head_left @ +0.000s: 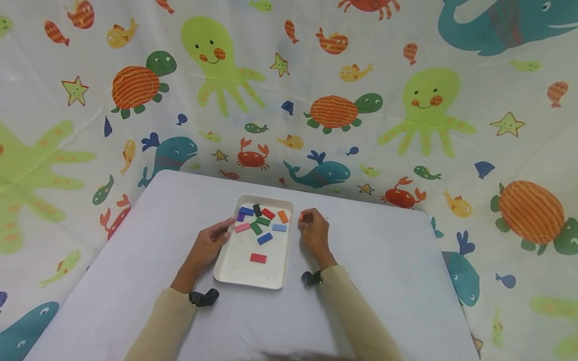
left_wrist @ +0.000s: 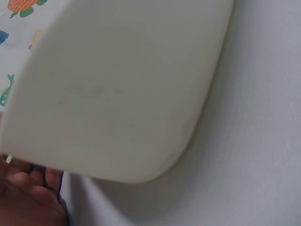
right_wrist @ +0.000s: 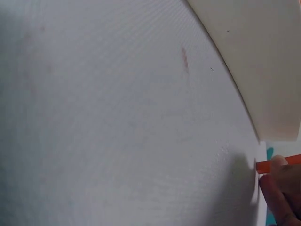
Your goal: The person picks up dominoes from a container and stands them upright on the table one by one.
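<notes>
A white tray (head_left: 235, 268) holds several coloured blocks, mostly grouped in its far half; a red block (head_left: 258, 258) lies apart nearer the front. At its left edge, my left hand (head_left: 207, 245) grips the rim, thumb reaching over the side. The left wrist view shows that hand (left_wrist: 33, 197) with bent fingers by the tray (left_wrist: 117, 94). Just right of the tray, my right hand (head_left: 315, 233) pinches an orange block (head_left: 302, 217) above the table. In the right wrist view, the hand (right_wrist: 282, 193) holds the orange block (right_wrist: 263, 167) near the lower right edge, partly cut off.
Beneath the tray, a white cloth covers the table (head_left: 384, 281). Behind and at both sides hangs a curtain (head_left: 289, 90) printed with sea animals. A dark wrist device (head_left: 204, 298) is on the left wrist, another (head_left: 311, 278) on the right.
</notes>
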Motion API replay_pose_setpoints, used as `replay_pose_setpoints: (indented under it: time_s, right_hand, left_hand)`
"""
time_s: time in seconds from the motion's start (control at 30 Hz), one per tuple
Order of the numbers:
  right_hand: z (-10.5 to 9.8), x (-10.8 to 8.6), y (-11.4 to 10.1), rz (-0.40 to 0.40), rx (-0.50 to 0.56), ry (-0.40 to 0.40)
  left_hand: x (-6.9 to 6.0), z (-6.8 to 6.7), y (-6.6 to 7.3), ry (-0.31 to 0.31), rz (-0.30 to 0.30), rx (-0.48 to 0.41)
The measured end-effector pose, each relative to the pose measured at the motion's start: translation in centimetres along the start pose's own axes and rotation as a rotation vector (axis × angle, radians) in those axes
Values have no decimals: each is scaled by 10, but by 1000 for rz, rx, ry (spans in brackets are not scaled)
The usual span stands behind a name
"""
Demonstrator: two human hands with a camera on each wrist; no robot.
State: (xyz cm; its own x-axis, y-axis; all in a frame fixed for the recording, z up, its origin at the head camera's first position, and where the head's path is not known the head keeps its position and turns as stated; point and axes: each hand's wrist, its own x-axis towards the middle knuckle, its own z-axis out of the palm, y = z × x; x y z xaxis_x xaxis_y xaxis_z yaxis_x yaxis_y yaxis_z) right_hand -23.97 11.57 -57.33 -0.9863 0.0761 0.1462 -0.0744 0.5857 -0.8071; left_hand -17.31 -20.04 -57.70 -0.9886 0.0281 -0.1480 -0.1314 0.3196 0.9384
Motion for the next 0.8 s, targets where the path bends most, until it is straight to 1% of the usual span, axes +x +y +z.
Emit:
replay_pose_setpoints:
  time_s: [0.17,0.33,0.53,0.8]
  right_hand:
    - [-1,-1,-2,16,-21,13]
    - [-2,-2,-7,25,-37,52]
    - [-6,-2,-18,-33,-40,91]
    - [-11,-8,-40,-104,-6,70]
  left_hand:
    - [0,0,0,-4,6,-9]
    - [0,-1,1,-6,4,-12]
    - [0,0,1,2,8,8]
    - [1,0,2,-4,15,3]
